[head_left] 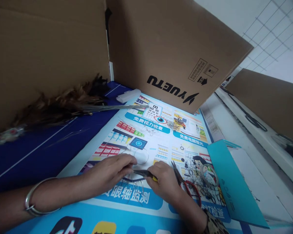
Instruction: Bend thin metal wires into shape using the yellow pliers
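Note:
My right hand (164, 182) is closed around small pliers (143, 173) with yellow-tipped handles, their dark jaws pointing left. My left hand (109, 174) is pinched at the jaws' tip, its fingers pressed together on a thin wire piece too small to make out. Both hands rest on a printed poster (141, 130) with eye-chart pictures. Thin bent wires (136, 187) lie under the hands. Red-handled scissors (187, 183) lie just right of my right hand. A silver bangle (30, 201) circles my left wrist.
A feather duster (58, 105) lies at the left on blue cloth (39, 146). Cardboard boxes (173, 48) wall the back. Wire rings (202, 182) are scattered at the right, beside a teal card (231, 185). A white plastic case (128, 95) sits at the back.

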The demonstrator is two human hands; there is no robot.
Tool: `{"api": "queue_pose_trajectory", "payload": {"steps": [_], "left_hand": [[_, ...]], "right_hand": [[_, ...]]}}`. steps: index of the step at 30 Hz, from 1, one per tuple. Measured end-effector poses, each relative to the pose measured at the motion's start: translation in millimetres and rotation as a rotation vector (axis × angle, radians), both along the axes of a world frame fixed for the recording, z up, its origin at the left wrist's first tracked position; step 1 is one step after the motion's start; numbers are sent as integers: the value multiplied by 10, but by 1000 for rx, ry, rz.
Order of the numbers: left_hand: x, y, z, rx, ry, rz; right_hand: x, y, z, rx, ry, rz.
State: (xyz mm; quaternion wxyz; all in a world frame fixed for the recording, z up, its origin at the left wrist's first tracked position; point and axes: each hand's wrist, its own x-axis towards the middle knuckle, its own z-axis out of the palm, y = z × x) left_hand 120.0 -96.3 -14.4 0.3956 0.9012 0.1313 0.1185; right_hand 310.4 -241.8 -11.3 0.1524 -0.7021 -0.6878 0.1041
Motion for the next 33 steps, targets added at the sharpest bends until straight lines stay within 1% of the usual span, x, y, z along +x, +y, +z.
{"api": "queue_pose_trajectory", "payload": {"steps": [4,7,11,15,20,24,27,30,33], "left_hand": [[-20,2,-21,3,-58,-9],[-17,-3,5,-38,-70,4],[13,3,51,-226,-59,72],[37,30,39,-393,-102,80],[41,42,-3,-531,-90,138],[37,25,-8,-567,-108,164],[34,8,-17,-602,-101,167],[31,0,-34,-652,-102,150],[31,14,-37,-642,-91,136]], "right_hand": [[-18,-16,-2,-16,-16,0],[-32,-30,-1,-38,-7,4],[-44,-36,23,-67,38,-25],[-52,-19,81,-72,120,-67],[-83,-6,144,-96,232,-99],[-97,-17,138,-95,284,-108],[-106,-26,116,-91,266,-102],[-127,-34,89,-79,196,-97],[-142,-38,48,-53,120,-92]]}}
